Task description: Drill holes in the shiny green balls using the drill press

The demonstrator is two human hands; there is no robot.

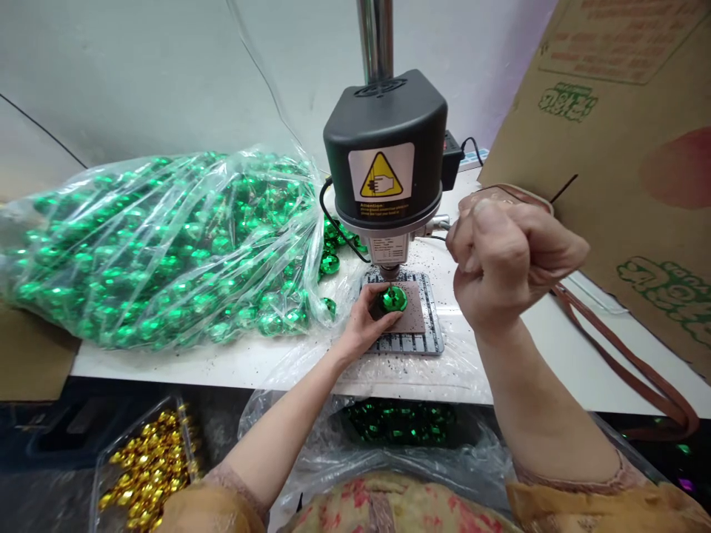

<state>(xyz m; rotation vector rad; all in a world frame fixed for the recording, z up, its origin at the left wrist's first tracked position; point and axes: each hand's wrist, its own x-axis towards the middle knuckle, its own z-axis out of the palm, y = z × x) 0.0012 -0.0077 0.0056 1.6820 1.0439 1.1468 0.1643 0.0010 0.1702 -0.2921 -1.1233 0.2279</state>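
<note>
Beneath the drill press [386,148], a green ball [395,298] is grasped by the left hand [364,322], its far side hidden; right of the press, the right hand [497,248] is raised, fingers clenched, any grip obscured.

Your right hand [497,259] hides whatever may lie inside its curled fingers, and your left hand [364,322] covers part of the green ball [396,299] it holds. You can't make out the small print on the machine's silver label [387,250]. The top edge cuts off the metal column [378,37]; the cardboard box [638,148] runs out at your right. Your sleeve [214,507] and the bottom edge hide some gold balls [152,466].
</note>
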